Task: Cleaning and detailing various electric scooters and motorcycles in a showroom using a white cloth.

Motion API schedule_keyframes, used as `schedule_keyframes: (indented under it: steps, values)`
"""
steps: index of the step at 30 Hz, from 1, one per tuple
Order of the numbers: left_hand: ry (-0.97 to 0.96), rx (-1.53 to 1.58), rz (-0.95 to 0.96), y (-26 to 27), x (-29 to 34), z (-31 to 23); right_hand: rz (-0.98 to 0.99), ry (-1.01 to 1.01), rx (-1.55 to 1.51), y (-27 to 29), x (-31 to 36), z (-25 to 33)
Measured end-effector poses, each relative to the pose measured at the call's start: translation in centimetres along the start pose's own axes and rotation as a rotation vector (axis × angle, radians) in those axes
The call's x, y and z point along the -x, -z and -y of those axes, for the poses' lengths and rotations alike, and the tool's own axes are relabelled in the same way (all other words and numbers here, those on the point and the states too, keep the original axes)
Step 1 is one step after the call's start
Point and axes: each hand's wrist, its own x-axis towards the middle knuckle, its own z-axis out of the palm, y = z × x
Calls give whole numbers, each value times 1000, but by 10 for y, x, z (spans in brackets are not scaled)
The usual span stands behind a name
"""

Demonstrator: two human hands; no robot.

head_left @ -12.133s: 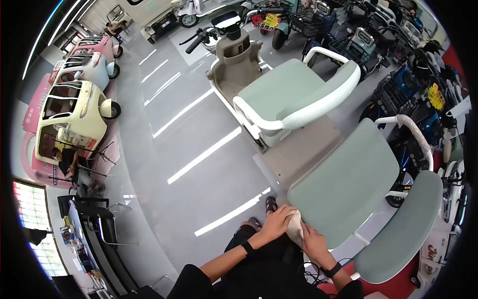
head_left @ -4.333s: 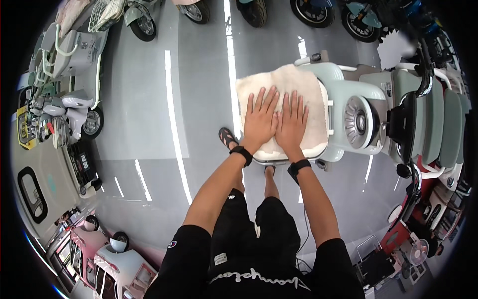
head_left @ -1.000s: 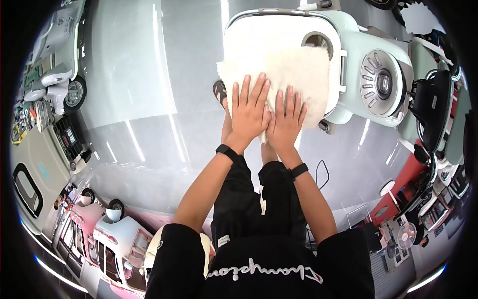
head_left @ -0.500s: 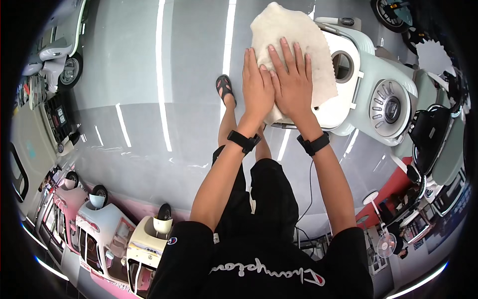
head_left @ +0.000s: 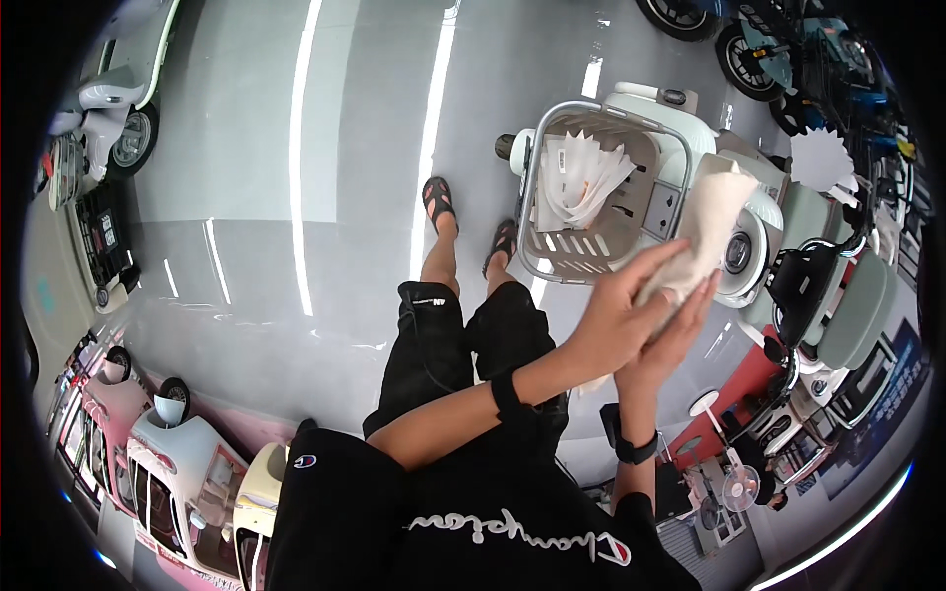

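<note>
Both my hands are at the right, below the front of a mint-green scooter (head_left: 680, 128). A cream cloth (head_left: 717, 212), folded into a long narrow bundle, rises out of them toward the scooter's round grille (head_left: 746, 254). My left hand (head_left: 623, 307) grips its lower end from the left, fingers over it. My right hand (head_left: 670, 340) closes round it from below and the right. Left of the cloth, the scooter's grey-beige basket (head_left: 591, 258) stands uncovered. Fan-pleated white sheets (head_left: 583, 182) lie in it. The cloth's lowest part is hidden between my palms.
Several dark scooters (head_left: 754, 59) stand at the far right. A scalloped white disc (head_left: 823, 158) and a black seat (head_left: 806, 281) are right of the basket. Small pastel vehicles (head_left: 187, 473) line the lower left. A white fan (head_left: 740, 487) stands lower right. Shiny grey floor (head_left: 236, 128) spreads leftward.
My hands lay flat on the spread cloth over a white panel with a round hole. Now they hold the cloth bundled, lower and farther right. The panel no longer shows; the basket does.
</note>
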Motion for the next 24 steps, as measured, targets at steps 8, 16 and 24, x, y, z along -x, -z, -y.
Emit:
schedule_keyframes:
  steps: [8, 16, 24]
  values:
    - [-28, -215, 512, -85, -23, 79, -113, -94, 338, 74, -5, -64]
    - [-173, -552, 484, -142, -40, 133, -183, -11, 535, 100, 1, -153]
    - [-351, -632, 457, -114, -41, 139, -105, 247, 479, 106, 7, -163]
